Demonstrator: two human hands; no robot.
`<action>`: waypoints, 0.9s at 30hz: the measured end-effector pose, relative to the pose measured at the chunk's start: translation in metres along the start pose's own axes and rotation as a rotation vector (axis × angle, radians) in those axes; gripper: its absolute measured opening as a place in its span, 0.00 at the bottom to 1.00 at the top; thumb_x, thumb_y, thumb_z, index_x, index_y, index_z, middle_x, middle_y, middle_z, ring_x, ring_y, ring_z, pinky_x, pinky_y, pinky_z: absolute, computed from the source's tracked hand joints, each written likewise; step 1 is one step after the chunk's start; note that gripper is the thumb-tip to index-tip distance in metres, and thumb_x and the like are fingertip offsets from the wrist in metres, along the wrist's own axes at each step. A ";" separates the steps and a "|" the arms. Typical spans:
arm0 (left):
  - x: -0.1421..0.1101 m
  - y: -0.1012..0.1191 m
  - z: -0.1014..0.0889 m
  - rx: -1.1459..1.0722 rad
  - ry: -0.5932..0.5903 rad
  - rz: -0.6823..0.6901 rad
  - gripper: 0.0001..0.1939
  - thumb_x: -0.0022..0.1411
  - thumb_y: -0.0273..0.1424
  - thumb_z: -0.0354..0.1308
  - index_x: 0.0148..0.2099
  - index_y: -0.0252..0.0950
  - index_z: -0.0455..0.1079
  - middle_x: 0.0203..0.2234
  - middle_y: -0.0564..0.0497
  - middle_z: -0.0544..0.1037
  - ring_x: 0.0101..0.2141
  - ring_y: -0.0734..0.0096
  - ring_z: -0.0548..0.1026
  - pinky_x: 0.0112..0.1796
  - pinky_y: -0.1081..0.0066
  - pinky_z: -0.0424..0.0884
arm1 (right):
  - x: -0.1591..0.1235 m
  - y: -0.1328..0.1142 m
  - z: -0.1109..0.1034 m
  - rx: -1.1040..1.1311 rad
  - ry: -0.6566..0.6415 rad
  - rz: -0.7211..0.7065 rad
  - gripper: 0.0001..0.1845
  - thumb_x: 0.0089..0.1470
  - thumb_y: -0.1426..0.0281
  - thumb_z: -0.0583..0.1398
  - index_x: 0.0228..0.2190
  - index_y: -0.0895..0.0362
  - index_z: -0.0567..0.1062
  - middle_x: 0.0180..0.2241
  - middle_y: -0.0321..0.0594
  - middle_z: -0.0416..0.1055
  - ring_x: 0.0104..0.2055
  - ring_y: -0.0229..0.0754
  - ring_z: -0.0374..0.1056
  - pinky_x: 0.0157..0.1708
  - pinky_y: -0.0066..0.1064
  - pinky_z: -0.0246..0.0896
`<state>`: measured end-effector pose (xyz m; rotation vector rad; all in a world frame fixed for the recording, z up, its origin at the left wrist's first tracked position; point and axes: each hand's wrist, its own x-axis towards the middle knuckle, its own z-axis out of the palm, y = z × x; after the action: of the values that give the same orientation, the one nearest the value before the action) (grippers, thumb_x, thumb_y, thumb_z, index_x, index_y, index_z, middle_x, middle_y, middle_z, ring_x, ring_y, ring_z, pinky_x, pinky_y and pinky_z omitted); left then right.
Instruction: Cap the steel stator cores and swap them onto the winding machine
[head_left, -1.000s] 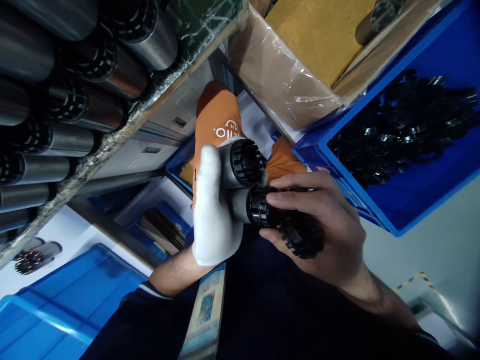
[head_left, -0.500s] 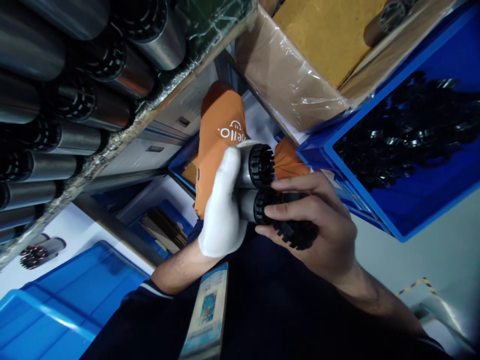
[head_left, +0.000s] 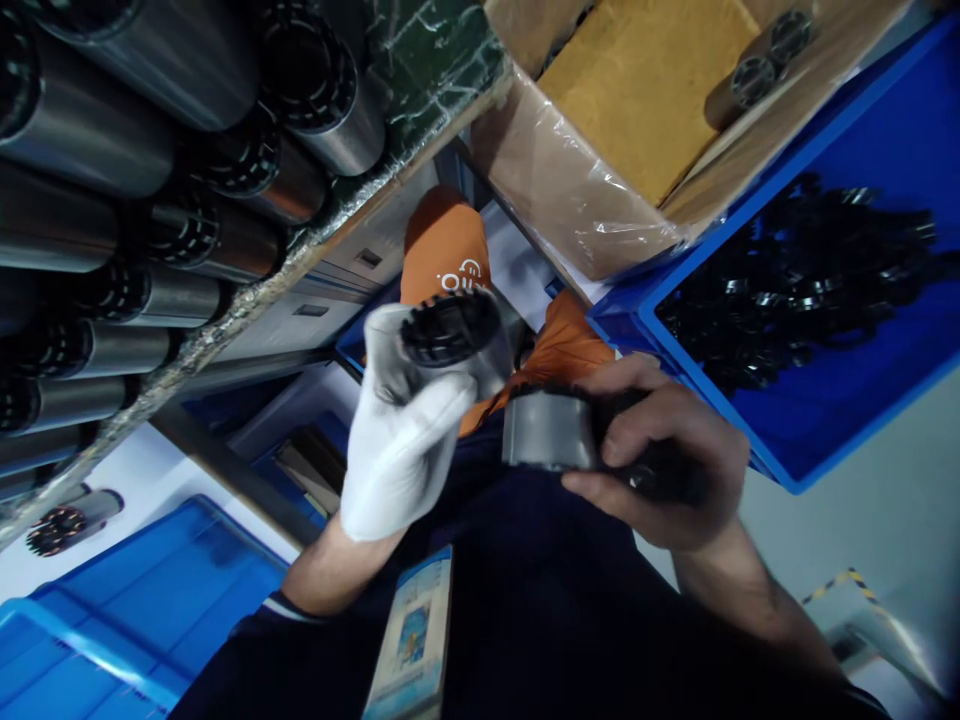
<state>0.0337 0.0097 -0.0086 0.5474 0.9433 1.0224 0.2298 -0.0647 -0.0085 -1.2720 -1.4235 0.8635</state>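
My left hand [head_left: 401,440], in a white glove, is closed around a short metal tube [head_left: 457,340] with a black toothed cap on its end. My bare right hand [head_left: 660,450] grips a second metal tube [head_left: 547,430] by its black-capped end, and its fingers cover some black plastic parts. The two tubes are apart, the left one higher and tilted. Both are blurred by motion.
A rack of many metal tubes [head_left: 150,200] with black caps fills the upper left. A blue bin of black plastic caps [head_left: 810,280] stands at the right, beside a plastic-wrapped cardboard box [head_left: 600,170]. Blue crates [head_left: 150,600] lie lower left. A person in orange [head_left: 450,250] is behind my hands.
The two tubes, held together in my left hand before, are now separated: my right hand has taken the lower one to the right, and my left hand has tilted the other up.
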 end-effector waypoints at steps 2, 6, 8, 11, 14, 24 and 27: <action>0.004 -0.002 -0.001 -0.079 -0.026 0.025 0.30 0.58 0.48 0.86 0.58 0.52 0.80 0.51 0.53 0.87 0.60 0.53 0.85 0.67 0.50 0.80 | 0.006 -0.004 -0.001 0.132 -0.118 0.037 0.17 0.59 0.70 0.80 0.37 0.51 0.78 0.43 0.40 0.85 0.46 0.48 0.84 0.43 0.36 0.82; 0.004 -0.006 0.014 -0.113 0.066 -0.130 0.37 0.70 0.74 0.55 0.51 0.47 0.80 0.47 0.46 0.87 0.64 0.44 0.82 0.62 0.49 0.85 | 0.013 -0.008 0.019 0.051 -0.099 -0.014 0.14 0.61 0.71 0.78 0.43 0.51 0.81 0.41 0.39 0.84 0.48 0.48 0.85 0.48 0.36 0.84; 0.003 -0.011 0.018 -0.078 0.117 -0.273 0.39 0.74 0.73 0.47 0.46 0.45 0.78 0.44 0.44 0.86 0.63 0.43 0.83 0.59 0.48 0.86 | 0.013 -0.008 0.028 -0.099 -0.032 -0.084 0.17 0.65 0.73 0.75 0.52 0.51 0.82 0.48 0.42 0.86 0.51 0.50 0.86 0.54 0.39 0.85; 0.003 -0.023 0.015 -0.067 0.110 -0.438 0.37 0.77 0.70 0.48 0.51 0.43 0.79 0.45 0.42 0.87 0.60 0.43 0.85 0.57 0.47 0.87 | 0.007 -0.005 0.033 -0.182 0.075 -0.034 0.29 0.67 0.73 0.73 0.65 0.50 0.76 0.55 0.43 0.86 0.51 0.50 0.86 0.56 0.42 0.85; 0.001 -0.040 0.008 -0.078 0.101 -0.475 0.33 0.79 0.66 0.50 0.53 0.44 0.79 0.46 0.44 0.88 0.58 0.44 0.86 0.57 0.47 0.86 | 0.003 -0.003 0.028 -0.009 0.140 0.141 0.28 0.64 0.72 0.75 0.61 0.48 0.74 0.51 0.40 0.85 0.50 0.50 0.86 0.54 0.43 0.85; -0.016 -0.042 -0.016 0.230 -0.085 -0.042 0.25 0.84 0.56 0.55 0.57 0.46 0.84 0.56 0.48 0.84 0.62 0.54 0.80 0.71 0.57 0.72 | 0.016 -0.013 0.008 -0.210 -0.053 0.118 0.24 0.60 0.69 0.78 0.56 0.48 0.87 0.53 0.43 0.77 0.56 0.50 0.78 0.57 0.44 0.83; -0.015 -0.038 -0.015 0.252 -0.106 -0.046 0.25 0.84 0.56 0.53 0.58 0.47 0.84 0.55 0.47 0.85 0.62 0.51 0.81 0.71 0.54 0.72 | 0.015 -0.019 0.010 -0.292 -0.060 0.101 0.26 0.62 0.69 0.80 0.59 0.46 0.87 0.51 0.43 0.78 0.53 0.50 0.80 0.55 0.44 0.85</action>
<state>0.0353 -0.0207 -0.0395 0.7785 0.9922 0.8297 0.2160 -0.0530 0.0099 -1.5592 -1.5863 0.7849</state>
